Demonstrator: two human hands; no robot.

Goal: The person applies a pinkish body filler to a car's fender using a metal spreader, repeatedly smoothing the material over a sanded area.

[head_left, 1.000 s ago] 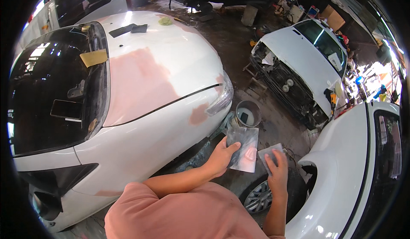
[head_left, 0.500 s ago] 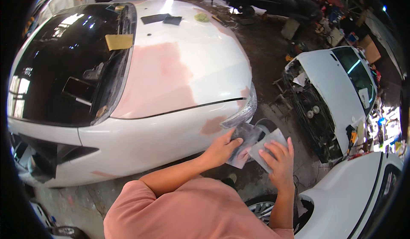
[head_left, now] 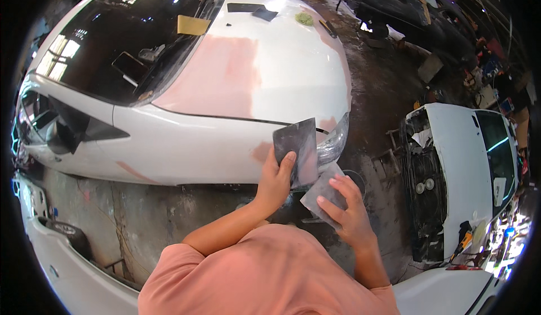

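Note:
My left hand [head_left: 273, 184] grips a dark grey sheet of sandpaper [head_left: 298, 146], thumb on its face, with pale dust smeared over it. The sheet is held up in front of the white car's headlight [head_left: 333, 145] and fender. Lower and to the right, my right hand [head_left: 354, 212] holds a lighter grey, dusty piece [head_left: 320, 198] that looks like another sandpaper sheet, its fingers bent over the face. The two pieces lie close together, edges nearly meeting. Behind them, the white car's hood [head_left: 298, 61] carries a pinkish patch [head_left: 222, 75], and a smaller patch [head_left: 261, 151] marks the fender.
On the hood rest dark sheets [head_left: 264, 14] and a yellow-green pad [head_left: 304, 19]. A yellow sheet [head_left: 193, 25] lies by the windshield. A stripped white car front [head_left: 451, 174] stands at right, dark car parts [head_left: 389, 10] at the back. Another white car [head_left: 84, 270] is at lower left.
The dark sheet in my left hand has come up and left, now more upright. My right hand has dropped slightly with its piece. The whole view has shifted and turned.

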